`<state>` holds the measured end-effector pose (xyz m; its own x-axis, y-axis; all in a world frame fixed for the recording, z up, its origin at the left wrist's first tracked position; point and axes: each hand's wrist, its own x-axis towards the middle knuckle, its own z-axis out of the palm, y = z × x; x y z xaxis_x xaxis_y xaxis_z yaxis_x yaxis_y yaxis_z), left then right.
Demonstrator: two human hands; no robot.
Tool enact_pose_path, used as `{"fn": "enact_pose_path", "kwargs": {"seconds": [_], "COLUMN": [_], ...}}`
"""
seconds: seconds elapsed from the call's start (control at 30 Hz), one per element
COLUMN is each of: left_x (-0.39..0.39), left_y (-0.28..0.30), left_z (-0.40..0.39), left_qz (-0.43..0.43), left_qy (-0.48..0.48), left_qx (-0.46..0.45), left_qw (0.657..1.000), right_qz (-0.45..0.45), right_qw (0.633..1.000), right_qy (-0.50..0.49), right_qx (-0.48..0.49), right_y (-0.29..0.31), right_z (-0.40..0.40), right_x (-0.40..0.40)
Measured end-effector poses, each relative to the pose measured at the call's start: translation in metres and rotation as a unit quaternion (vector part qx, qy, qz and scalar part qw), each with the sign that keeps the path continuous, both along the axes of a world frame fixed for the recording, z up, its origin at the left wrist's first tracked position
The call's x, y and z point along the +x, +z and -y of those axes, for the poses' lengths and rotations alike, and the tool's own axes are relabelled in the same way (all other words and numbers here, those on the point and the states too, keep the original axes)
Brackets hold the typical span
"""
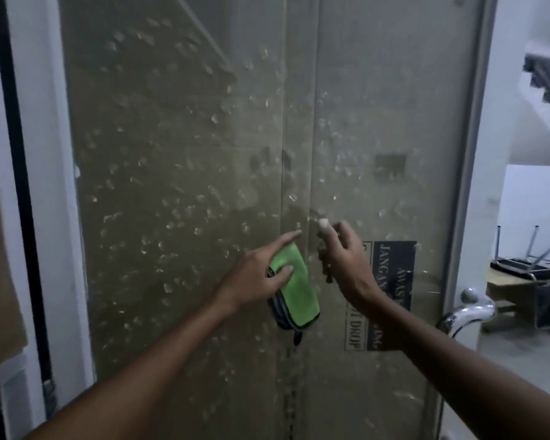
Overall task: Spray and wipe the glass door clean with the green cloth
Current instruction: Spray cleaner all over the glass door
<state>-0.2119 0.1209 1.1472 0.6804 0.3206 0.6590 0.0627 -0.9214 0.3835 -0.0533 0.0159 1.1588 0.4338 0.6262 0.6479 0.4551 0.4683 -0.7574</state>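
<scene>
The glass door [178, 173] is speckled with spray droplets over most of its pane, with brown cardboard showing behind it. The left hand [258, 274] presses a folded green cloth [296, 287] flat against the pane near its lower middle, fingers straight, forefinger pointing up and right. Just right of the cloth, the right hand [346, 258] curls its fingers round a small spray bottle [324, 225], only its pale top showing, beside a dark warning sticker [391, 281]; a chrome door handle [467, 309] sits at the door's right edge.
</scene>
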Motion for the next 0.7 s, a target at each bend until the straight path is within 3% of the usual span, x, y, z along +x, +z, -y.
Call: {"fn": "enact_pose_path", "kwargs": {"seconds": [0.27,0.43,0.7], "left_x": [-0.012,-0.005,0.003], "left_y": [0.031,0.034,0.067], "left_z": [-0.019,-0.030,-0.028], "left_qz": [-0.004,-0.016,-0.018], "left_qy": [-0.018,-0.028,-0.021], "left_qx": [0.054,0.058,0.025], "left_qw": [0.998,0.998,0.999], "right_qz": [-0.018,0.032,0.087], "right_qw": [0.977,0.953,0.924], "right_qy": [-0.206,-0.296,-0.367], "right_qx": [0.054,0.051,0.058], "right_y": [0.068,0.087,0.125], "right_z": [-0.032,-0.025,-0.012], "right_x": [0.001,0.026,0.072]}}
